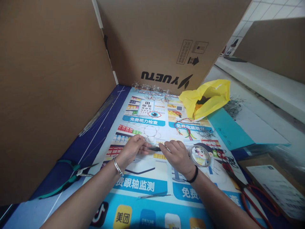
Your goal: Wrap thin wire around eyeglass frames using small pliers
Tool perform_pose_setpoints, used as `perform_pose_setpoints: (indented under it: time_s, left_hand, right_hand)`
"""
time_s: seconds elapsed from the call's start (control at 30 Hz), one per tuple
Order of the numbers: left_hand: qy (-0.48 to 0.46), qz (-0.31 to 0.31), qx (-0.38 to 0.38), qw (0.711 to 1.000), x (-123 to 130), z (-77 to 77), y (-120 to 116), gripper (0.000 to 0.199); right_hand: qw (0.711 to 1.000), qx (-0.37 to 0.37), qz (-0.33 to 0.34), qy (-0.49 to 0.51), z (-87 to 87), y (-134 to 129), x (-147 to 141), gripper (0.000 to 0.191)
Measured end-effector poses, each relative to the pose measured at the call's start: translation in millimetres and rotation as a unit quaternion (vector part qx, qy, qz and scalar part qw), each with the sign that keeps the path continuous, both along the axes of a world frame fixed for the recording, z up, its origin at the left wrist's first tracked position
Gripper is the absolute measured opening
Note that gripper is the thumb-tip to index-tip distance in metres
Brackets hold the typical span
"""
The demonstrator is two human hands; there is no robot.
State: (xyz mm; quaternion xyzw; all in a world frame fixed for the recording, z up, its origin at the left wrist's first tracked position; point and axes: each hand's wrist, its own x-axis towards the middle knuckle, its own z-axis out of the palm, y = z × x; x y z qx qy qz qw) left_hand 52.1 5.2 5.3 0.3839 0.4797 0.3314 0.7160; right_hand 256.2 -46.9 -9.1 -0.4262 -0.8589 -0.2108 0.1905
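Note:
My left hand (137,145), with a silver bangle at the wrist, is closed in a pinch at the middle of the printed sheet. A thin wire shape with rounded loops (151,131) reaches from its fingertips. My right hand (175,153), a black band at its wrist, grips a slim dark pointed tool (154,149). The tool's tip points left, at the fingers of my left hand. Its handle is hidden in my palm, so its exact kind does not show. Beside my right hand lies a clear round roll (200,156), like tape.
Cardboard walls (166,41) rise at the left and back. Green-handled pliers (69,179) lie left, red-handled scissors (250,190) right. Straight wires (97,116), tangled wire (152,89), a yellow bag (207,95), coloured cords (187,130) and thin metal sticks (153,196) lie around.

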Motion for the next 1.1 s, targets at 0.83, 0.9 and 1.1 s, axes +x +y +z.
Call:
perform_pose_setpoints:
  time_s: [0.83,0.9,1.1]
  left_hand:
    - [0.001,0.019,0.001,1.0,1.0,-0.6,-0.2,0.013]
    - [-0.002,0.021,0.001,1.0,0.8,-1.0,-0.2,0.013]
    - [0.01,0.033,0.014,0.999,2.4,2.2,-0.8,0.013]
  right_hand:
    - [1.0,0.001,0.006,0.002,-0.4,0.0,-0.2,0.023]
    - [1.0,0.003,0.004,0.001,-0.2,-0.1,-0.7,0.022]
    - [1.0,0.0,-0.002,0.001,-1.3,0.4,-2.2,0.02]
